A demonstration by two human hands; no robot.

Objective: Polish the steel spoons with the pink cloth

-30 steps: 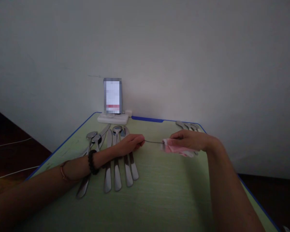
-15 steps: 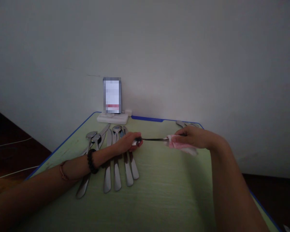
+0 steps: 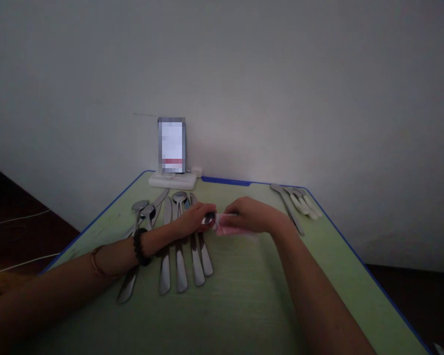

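My left hand (image 3: 197,219) is closed around the shiny head of a metal spoon (image 3: 208,218), held level above the table. My right hand (image 3: 249,215) pinches a pink and white cloth (image 3: 237,230), folded round the spoon's handle close to my left fingers. Most of the handle is hidden by the cloth and hand. Beneath and beside my left forearm lie several pieces of metal cutlery, among them a spoon (image 3: 179,198) and a table knife (image 3: 165,256), with their handles toward me.
A phone (image 3: 172,145) with a blurred screen stands on a white base (image 3: 172,181) at the back of the green table (image 3: 225,305). More cutlery lies at the back right, including a long metal piece (image 3: 288,209) and several white-handled pieces (image 3: 299,203). A wall rises behind.
My right hand has slid left with the cloth along the spoon's handle, up to my left hand. The cutlery at the back right has come into fuller view. My left hand has stayed put.
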